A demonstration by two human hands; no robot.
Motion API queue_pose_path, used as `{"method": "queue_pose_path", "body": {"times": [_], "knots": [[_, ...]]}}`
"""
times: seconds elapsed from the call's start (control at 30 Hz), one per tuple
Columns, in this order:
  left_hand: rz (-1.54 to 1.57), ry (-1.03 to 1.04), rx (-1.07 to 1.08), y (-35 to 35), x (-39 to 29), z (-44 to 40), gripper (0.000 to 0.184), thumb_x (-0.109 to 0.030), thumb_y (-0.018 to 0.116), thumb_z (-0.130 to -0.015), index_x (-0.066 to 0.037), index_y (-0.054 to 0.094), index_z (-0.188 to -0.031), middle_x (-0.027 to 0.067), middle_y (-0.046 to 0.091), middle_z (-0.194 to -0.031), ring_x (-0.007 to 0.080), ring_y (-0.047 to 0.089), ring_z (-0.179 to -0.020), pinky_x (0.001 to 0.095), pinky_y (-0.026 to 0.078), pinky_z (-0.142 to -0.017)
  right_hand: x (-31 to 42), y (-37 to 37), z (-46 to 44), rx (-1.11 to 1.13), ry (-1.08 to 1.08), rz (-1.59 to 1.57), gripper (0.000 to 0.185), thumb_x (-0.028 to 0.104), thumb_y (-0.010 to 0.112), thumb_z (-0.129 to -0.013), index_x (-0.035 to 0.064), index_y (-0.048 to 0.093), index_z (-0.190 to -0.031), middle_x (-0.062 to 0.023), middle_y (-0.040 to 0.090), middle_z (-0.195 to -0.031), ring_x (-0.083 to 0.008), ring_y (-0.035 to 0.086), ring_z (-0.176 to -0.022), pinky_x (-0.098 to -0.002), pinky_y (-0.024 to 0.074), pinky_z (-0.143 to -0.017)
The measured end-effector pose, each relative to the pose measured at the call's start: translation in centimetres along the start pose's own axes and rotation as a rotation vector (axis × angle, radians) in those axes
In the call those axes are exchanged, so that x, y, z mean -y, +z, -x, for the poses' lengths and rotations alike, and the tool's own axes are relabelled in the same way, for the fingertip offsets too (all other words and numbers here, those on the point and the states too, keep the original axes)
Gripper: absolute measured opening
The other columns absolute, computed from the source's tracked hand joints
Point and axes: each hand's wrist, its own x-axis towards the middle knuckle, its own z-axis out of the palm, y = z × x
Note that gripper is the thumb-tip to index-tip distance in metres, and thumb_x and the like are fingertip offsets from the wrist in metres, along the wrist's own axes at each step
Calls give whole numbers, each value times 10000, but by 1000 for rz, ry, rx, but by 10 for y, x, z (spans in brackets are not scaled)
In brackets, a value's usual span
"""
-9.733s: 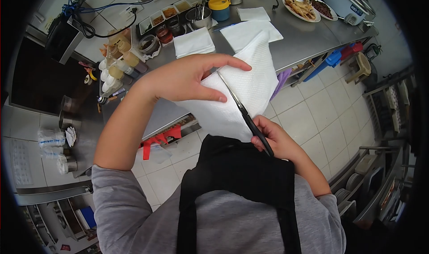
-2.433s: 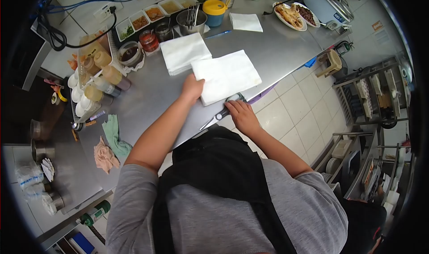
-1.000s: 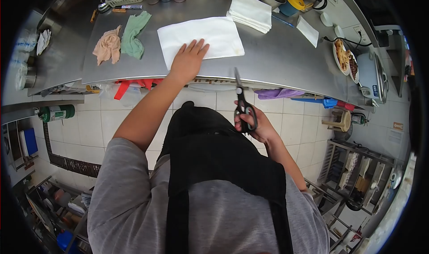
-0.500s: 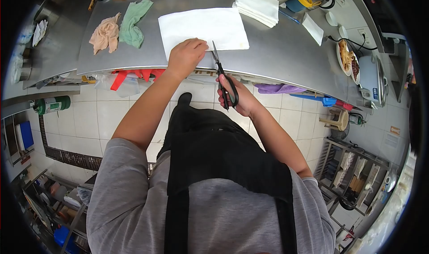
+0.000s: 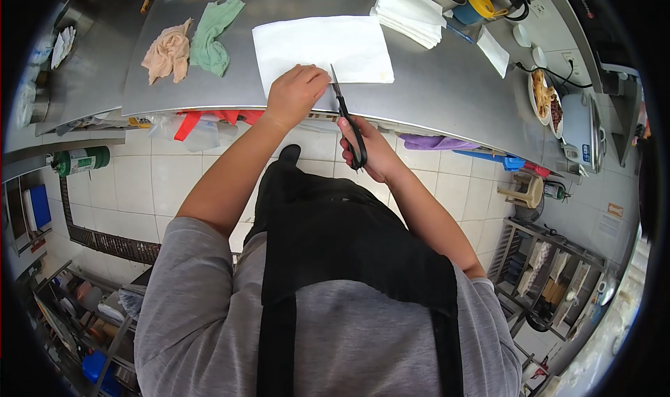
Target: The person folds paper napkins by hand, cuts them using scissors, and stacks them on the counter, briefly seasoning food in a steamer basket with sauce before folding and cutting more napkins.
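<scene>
A white paper sheet [image 5: 335,48] lies flat on the steel worktable, its near side close to the front edge. My left hand [image 5: 299,93] is closed at the sheet's near left part, with the fingers pressed together and the thumb hidden. Black-handled scissors [image 5: 342,104] are in my right hand [image 5: 373,149], which is wrapped round the handles. Their blades point away from me at the near edge of the sheet, just right of my left fingertips. The handles are together and the blades look closed.
Left of the sheet lie a green cloth [image 5: 211,41] and a peach cloth [image 5: 167,51]. A stack of white sheets [image 5: 408,13] sits at the back right, beside a blue pen [image 5: 459,34]. Plates of food [image 5: 541,93] stand further right. A purple cloth [image 5: 436,143] shows below the table edge.
The scissor handles, spread apart before, have come together and the blades have closed. My left hand stays at the sheet. The whole view has shifted slightly.
</scene>
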Motion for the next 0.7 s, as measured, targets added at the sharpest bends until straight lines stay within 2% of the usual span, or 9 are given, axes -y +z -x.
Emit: {"method": "queue_pose_path", "body": {"times": [0.03,0.1,0.17,0.3,0.4,0.57,0.63,0.7], "knots": [[0,-2,2,0,0,0,126,-107,707,-772,-120,652,-885,-18,653,-909,193,633,-851,321,542,-722,0,1,0,-1,1,0,559,531,643,-901,63,502,-1173,9,476,-733,-67,469,-576,-228,427,-511],[10,1,0,0,1,0,128,-105,707,-770,-120,651,-884,-16,652,-908,194,633,-843,320,541,-719,0,3,1,-18,-5,17,426,474,621,-936,100,521,-1113,28,497,-741,-55,483,-554,-212,418,-485],[18,4,-2,1,1,0,130,-104,707,-767,-120,651,-884,-14,651,-907,196,633,-835,320,540,-716,-6,3,0,-11,-20,42,423,472,618,-938,97,519,-1107,27,497,-740,-56,482,-550,-213,419,-482],[-19,9,32,1,3,0,150,-108,737,-758,-111,674,-894,7,669,-931,213,664,-855,345,560,-825,-7,1,-1,7,-31,97,418,469,607,-946,90,513,-1095,28,499,-738,-59,487,-557,-215,427,-491],[-41,25,14,-1,3,0,152,-119,736,-768,-112,684,-910,9,675,-943,216,669,-877,363,558,-869,-5,1,-4,17,-14,53,517,518,620,-922,48,510,-1107,7,489,-730,-83,488,-605,-253,454,-543],[-40,17,-16,-6,-1,-1,171,-137,733,-786,-119,699,-953,9,689,-971,216,678,-936,387,552,-912,14,4,-9,45,25,-1,541,537,613,-918,47,516,-1125,11,486,-730,-92,491,-616,-261,451,-565],[-20,23,-20,-7,0,-1,183,-146,667,-786,-124,673,-967,6,676,-988,224,674,-978,409,547,-915,18,5,-11,42,28,0,548,542,612,-916,46,517,-1129,11,485,-730,-94,491,-615,-261,448,-567],[-23,17,-22,-8,0,-1,174,-150,700,-792,-122,687,-963,8,688,-985,221,679,-971,403,550,-912,18,6,-14,43,14,-8,552,536,617,-915,37,515,-1127,12,483,-728,-90,491,-603,-255,447,-547]]}}
